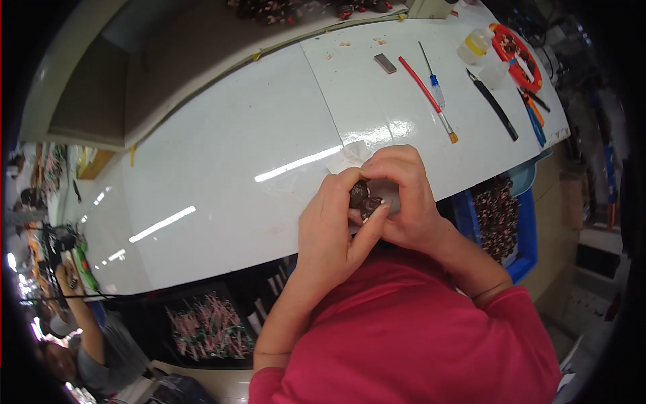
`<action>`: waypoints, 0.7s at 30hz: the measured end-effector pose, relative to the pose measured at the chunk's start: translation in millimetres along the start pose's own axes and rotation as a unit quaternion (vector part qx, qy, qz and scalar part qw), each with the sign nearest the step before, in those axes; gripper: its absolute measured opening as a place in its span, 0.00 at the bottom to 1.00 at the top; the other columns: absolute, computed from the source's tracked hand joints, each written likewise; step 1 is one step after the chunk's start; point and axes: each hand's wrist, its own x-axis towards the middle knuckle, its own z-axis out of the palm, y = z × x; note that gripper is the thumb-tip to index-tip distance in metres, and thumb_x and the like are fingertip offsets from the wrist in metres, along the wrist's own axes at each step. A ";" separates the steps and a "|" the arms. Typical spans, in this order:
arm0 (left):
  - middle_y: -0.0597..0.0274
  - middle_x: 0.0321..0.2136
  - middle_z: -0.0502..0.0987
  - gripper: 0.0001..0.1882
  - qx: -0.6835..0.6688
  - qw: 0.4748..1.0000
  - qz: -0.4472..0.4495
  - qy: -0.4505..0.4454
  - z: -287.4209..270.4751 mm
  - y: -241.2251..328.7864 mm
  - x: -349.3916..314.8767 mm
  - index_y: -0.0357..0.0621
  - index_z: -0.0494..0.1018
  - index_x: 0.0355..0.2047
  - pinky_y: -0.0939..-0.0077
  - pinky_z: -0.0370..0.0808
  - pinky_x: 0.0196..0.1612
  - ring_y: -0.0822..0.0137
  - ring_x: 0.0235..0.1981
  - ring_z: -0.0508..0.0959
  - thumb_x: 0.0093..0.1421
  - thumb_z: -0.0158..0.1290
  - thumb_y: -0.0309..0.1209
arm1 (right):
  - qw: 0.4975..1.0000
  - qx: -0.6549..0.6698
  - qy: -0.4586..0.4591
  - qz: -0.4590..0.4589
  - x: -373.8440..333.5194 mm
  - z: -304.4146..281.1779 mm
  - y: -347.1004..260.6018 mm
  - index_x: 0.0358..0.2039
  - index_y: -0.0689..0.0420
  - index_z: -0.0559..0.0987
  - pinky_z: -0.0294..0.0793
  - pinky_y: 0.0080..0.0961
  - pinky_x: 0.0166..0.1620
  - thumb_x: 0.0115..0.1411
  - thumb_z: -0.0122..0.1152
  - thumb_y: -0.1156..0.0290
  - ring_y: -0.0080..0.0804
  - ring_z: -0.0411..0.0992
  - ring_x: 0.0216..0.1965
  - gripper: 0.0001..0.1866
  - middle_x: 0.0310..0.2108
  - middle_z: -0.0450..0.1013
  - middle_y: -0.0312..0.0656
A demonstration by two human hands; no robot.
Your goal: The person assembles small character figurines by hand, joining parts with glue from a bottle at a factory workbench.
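Observation:
Close to the table's near edge, both my hands are closed around a small dark brown piece (360, 195) with rounded lumps and pale specks. My left hand (326, 219) grips it from the left, thumb pressed along its near side. From the right, my right hand (412, 195) curls over it, with its fingertips meeting the left ones at the top. The fingers cover part of the piece, so its exact kind does not show. Just beyond my fingertips lies a crumpled white tissue or cloth (350, 156).
On the white table (222, 148) lie a grey block (385, 63), a red-handled brush (424, 87), a blue screwdriver (436, 87) and a black craft knife (494, 108). A bottle (475, 46) stands by a red tray (499, 34). A blue bin (528, 232) holds small dark pieces. Another person works at left.

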 end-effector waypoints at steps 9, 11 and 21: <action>0.56 0.49 0.66 0.29 -0.355 0.924 -0.114 -0.084 -2.0 14.6 3.5 0.39 0.52 0.59 0.72 0.65 0.55 0.67 0.49 0.69 0.61 0.50 0.24 | 0.998 0.039 0.037 0.011 -1.9 -15.8 6.0 0.43 0.56 0.69 0.73 0.23 0.39 0.41 0.65 0.85 0.35 0.66 0.42 0.26 0.44 0.64 0.44; 0.55 0.49 0.65 0.29 -0.356 0.923 -0.116 -0.087 -1.7 13.0 4.3 0.39 0.51 0.59 0.71 0.64 0.55 0.67 0.50 0.69 0.61 0.50 0.24 | 0.998 0.047 0.042 0.016 -0.9 -15.4 5.8 0.43 0.56 0.70 0.74 0.23 0.39 0.41 0.64 0.85 0.34 0.66 0.42 0.26 0.44 0.64 0.44; 0.57 0.50 0.64 0.28 -0.330 0.933 -0.102 -0.098 -10.9 7.6 8.8 0.38 0.55 0.59 0.72 0.64 0.55 0.67 0.51 0.67 0.59 0.51 0.22 | 0.996 0.069 0.027 0.041 1.2 -15.2 4.7 0.42 0.57 0.71 0.74 0.22 0.38 0.42 0.63 0.87 0.34 0.67 0.42 0.25 0.44 0.64 0.44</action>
